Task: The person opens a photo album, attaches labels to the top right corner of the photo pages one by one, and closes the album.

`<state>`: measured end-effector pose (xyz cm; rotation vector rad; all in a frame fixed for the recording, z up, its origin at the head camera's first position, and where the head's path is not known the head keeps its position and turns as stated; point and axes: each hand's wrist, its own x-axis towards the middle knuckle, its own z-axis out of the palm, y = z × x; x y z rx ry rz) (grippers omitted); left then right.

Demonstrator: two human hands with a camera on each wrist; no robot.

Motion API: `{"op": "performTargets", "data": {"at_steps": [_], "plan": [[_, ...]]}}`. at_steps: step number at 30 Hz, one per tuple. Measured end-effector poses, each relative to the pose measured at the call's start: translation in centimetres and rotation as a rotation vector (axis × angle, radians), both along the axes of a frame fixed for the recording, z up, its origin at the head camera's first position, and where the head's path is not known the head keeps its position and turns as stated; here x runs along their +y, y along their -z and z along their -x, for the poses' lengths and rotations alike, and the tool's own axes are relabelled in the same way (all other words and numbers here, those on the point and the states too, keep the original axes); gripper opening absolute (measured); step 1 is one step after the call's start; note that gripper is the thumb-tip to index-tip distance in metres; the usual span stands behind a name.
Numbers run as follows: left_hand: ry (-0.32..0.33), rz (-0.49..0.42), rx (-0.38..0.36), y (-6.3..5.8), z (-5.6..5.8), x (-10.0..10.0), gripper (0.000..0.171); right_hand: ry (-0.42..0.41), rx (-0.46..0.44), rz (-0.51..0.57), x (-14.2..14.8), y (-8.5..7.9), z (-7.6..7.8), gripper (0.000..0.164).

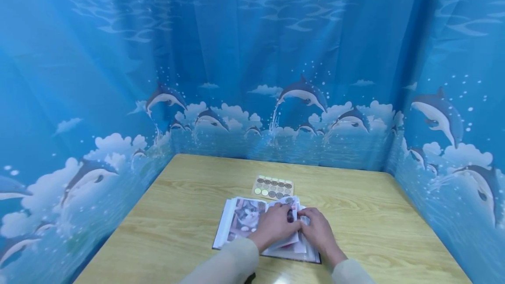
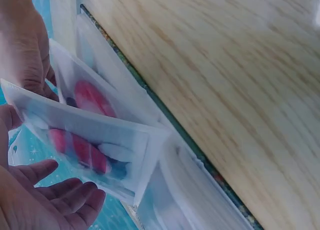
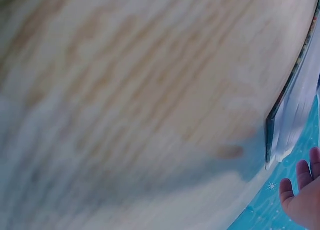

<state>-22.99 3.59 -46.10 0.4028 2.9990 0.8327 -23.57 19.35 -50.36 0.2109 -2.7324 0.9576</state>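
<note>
An open photo album (image 1: 226, 222) with clear sleeve pages lies on the table, a cat picture (image 1: 247, 216) showing on its left side. My left hand (image 1: 278, 225) lies over the raised page, holding its edge between thumb and fingers; in the left wrist view its other fingers (image 2: 75, 200) spread loosely behind the clear sleeve (image 2: 95, 145), which has a pink shape inside. At the right edge my right hand (image 1: 318, 231) pinches at the pages, thumb close to the left one. A second sleeve (image 2: 95, 98) stands behind. Exact fingertip contact is partly hidden.
Behind the album lies a small sheet of round stickers (image 1: 273, 186) in rows, some dark and some pale. The wooden table (image 1: 367, 218) is enclosed by blue dolphin-print curtains (image 1: 252, 56) at the back and both sides.
</note>
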Motion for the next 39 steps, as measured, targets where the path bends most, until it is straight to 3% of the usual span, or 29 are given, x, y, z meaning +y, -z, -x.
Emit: {"op": "performTargets", "data": {"at_steps": [5,13,21,27,31,39], "plan": [[-0.018,-0.043,-0.022,-0.4,0.1,-0.4,0.065,-0.023,0.027,-0.119,-0.1,0.3,-0.1,0.030],[-0.031,-0.070,-0.056,-1.1,0.0,-1.0,0.061,-0.090,0.168,-0.359,-0.1,0.8,-0.6,0.036],[-0.007,-0.116,-0.031,-1.4,0.1,-2.0,0.046,-0.158,0.209,-0.528,0.2,1.2,-0.8,0.039],[-0.006,-0.196,-0.066,-1.8,0.0,-3.0,0.036,-0.203,0.209,-0.535,0.3,1.2,-1.1,0.038],[-0.032,-0.241,-0.109,-2.0,-0.2,-3.5,0.041,-0.225,0.192,-0.520,0.3,1.2,-1.4,0.039],[-0.049,-0.296,-0.123,-1.8,-0.3,-4.5,0.051,-0.234,0.208,-0.520,0.3,1.4,-1.5,0.041]]}}
